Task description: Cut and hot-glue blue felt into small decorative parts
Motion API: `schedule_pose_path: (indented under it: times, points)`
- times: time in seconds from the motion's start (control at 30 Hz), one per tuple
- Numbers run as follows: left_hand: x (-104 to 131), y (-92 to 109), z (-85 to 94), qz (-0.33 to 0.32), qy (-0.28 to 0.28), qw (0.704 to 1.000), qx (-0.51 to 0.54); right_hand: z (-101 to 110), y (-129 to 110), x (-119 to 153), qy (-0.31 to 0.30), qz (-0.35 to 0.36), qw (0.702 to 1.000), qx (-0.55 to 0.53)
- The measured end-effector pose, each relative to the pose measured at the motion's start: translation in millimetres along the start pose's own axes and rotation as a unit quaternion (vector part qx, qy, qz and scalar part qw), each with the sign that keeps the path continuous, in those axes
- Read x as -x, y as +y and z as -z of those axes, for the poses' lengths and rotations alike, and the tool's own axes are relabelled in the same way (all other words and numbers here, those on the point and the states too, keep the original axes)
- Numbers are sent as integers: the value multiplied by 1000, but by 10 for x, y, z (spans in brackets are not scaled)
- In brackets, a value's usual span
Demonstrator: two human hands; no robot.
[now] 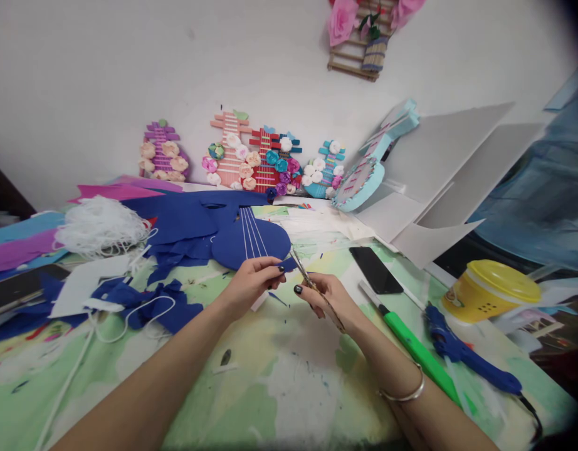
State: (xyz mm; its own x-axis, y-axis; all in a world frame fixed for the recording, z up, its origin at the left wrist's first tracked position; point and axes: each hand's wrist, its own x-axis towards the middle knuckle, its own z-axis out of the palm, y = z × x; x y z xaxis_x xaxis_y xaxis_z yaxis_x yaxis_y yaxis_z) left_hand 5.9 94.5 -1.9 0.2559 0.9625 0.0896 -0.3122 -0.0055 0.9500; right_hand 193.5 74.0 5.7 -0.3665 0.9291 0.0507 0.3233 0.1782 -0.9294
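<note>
My left hand is closed in a pinch, thumb against fingers, on a small piece of dark blue material. In my right hand are metal tweezers, their tips pointing up and left beside that blue piece. Just beyond my left fingers lies a blue guitar-shaped cutout with several white strings running along it. My left hand partly covers its near edge. Whether the blue piece is apart from the cutout is hard to tell.
Blue scraps, white yarn and a white card lie left. On the right are a phone, a green-handled cutter, a blue glue gun and a yellow tub. Decorated instrument models lean along the wall.
</note>
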Motion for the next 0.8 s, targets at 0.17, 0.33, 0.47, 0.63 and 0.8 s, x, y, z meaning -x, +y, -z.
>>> schedule_pose_path:
  times: [0.17,0.33,0.47,0.63,0.8]
  points:
    - [5,1,-15,-22,5,999,-35,-26,-14,8,5,9,999,32]
    - [8,23,-38,-28,29,998,-49,-57,5,-1,20,18,998,56]
    - [12,32,-47,-25,28,998,-54,-73,17,-3,28,21,997,71]
    - [21,33,-61,-23,30,999,-39,-80,38,-9,33,29,996,73]
    - [27,36,-73,-19,36,999,-23,-89,66,-19,36,32,996,73]
